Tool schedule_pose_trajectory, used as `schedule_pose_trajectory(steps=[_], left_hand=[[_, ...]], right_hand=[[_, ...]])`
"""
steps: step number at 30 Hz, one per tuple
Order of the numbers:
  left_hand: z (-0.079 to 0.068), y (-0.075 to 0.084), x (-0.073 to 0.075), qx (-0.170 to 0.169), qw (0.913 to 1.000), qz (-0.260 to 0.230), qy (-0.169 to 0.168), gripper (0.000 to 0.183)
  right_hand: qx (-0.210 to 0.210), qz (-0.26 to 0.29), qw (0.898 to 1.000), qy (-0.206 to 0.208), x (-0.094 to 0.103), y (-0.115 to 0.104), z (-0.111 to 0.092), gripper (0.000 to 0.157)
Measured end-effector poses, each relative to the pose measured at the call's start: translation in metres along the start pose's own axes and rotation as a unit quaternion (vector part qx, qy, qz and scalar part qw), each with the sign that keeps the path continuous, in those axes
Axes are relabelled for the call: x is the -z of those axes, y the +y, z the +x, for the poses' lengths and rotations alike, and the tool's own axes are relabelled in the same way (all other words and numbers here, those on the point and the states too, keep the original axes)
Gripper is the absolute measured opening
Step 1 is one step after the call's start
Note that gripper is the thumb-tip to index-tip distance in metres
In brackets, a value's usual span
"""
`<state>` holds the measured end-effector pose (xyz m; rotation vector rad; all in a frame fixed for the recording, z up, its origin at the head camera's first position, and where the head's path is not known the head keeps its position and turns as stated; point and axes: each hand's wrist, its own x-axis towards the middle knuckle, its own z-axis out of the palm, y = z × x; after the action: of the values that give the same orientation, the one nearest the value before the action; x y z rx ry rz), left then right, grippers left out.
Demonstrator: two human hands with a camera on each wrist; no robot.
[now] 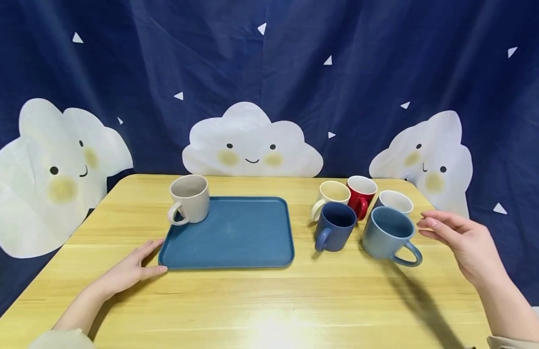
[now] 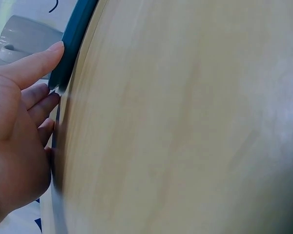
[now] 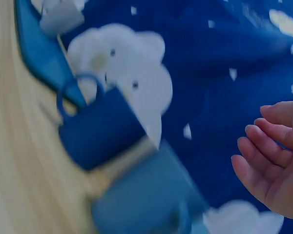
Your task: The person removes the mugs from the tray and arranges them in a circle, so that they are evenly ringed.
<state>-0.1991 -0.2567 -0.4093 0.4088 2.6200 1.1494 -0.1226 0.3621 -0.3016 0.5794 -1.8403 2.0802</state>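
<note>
At the front left corner of the blue tray (image 1: 234,237), my left hand (image 1: 128,270) rests with its thumb (image 2: 44,61) on the rim and its other fingers along the left side. A beige mug (image 1: 194,201) stands upright on the tray's back left corner. My right hand (image 1: 470,245) is raised just right of the light blue mug (image 1: 388,235), fingers loosely bent, with nothing in them. That mug's handle points toward the front right. In the right wrist view, a gap shows between the hand (image 3: 278,158) and the light blue mug (image 3: 146,195).
Left of the light blue mug stands a dark blue mug (image 1: 335,230). Behind them are a cream mug (image 1: 334,193), a red mug (image 1: 361,201) and a white-lined mug (image 1: 396,199), partly hidden. A navy curtain (image 1: 295,72) with clouds hangs behind the wooden table (image 1: 260,300).
</note>
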Motion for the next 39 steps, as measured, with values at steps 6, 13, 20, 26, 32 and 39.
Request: schedule_pose_trajectory(steps=[6,13,20,26,32,39], left_hand=[[0.001,0.000,-0.001,0.000,1.0000,0.008,0.002,0.081],[0.000,-0.001,-0.003,0.004,1.0000,-0.001,0.000,0.080],[-0.001,0.002,-0.003,0.004,1.0000,0.004,0.001,0.081],[-0.002,0.003,-0.001,-0.003,0.9999,0.007,0.009,0.080],[-0.003,0.004,-0.001,-0.006,0.9999,0.005,0.013,0.080],[-0.003,0.003,-0.001,-0.008,0.9999,0.004,0.012,0.079]], right_hand=[[-0.020,-0.117,0.992,-0.040,-0.059,-0.003,0.027,0.024],[-0.075,-0.199,0.972,-0.097,-0.136,0.022,0.055,0.028],[-0.104,-0.206,0.958,-0.170,-0.200,0.053,0.074,0.034],[-0.100,-0.180,0.960,-0.189,-0.243,0.079,0.084,0.035],[-0.111,-0.171,0.958,-0.200,-0.281,0.102,0.090,0.040],[-0.158,-0.132,0.965,-0.165,-0.324,0.133,0.093,0.041]])
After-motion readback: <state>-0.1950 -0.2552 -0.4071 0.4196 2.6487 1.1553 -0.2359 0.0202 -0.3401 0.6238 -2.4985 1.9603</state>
